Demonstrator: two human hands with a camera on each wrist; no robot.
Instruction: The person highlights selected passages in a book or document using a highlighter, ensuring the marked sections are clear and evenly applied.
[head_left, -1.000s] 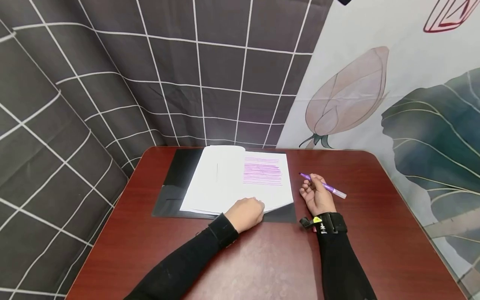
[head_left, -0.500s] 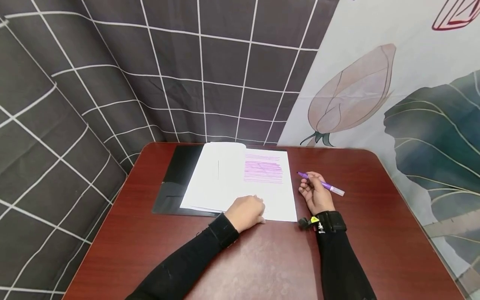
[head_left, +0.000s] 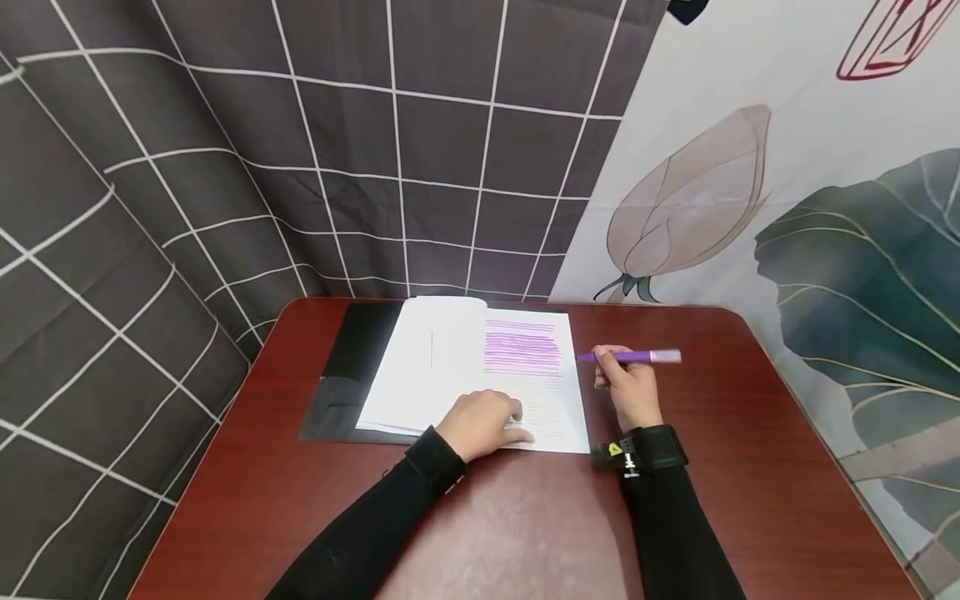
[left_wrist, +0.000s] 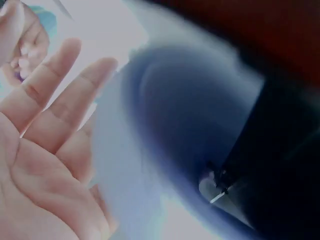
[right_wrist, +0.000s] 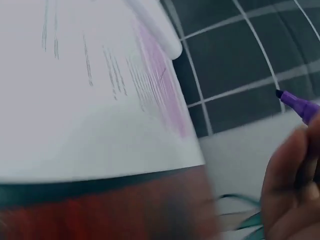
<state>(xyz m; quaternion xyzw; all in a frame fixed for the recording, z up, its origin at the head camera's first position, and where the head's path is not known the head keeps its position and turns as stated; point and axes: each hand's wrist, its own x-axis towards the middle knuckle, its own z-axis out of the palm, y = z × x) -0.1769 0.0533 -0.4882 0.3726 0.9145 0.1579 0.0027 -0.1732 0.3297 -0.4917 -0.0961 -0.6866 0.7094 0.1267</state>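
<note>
An open stack of white pages lies on a black folder on the red-brown table. Purple highlighting covers the upper lines of the right page, also seen as purple streaks in the right wrist view. My left hand rests on the lower part of the right page; its fingers lie fairly straight. My right hand grips a purple highlighter just right of the page, tip pointing left toward the page's edge, held above the table.
A dark grid-patterned cloth hangs behind and to the left of the table. A floral printed cloth hangs at the right. Bare tabletop lies in front of the pages and to the right.
The lifted lower right corner of the page has come down flat under my left hand. My right hand has raised the highlighter and swung it level, its tip now at the page's right edge.
</note>
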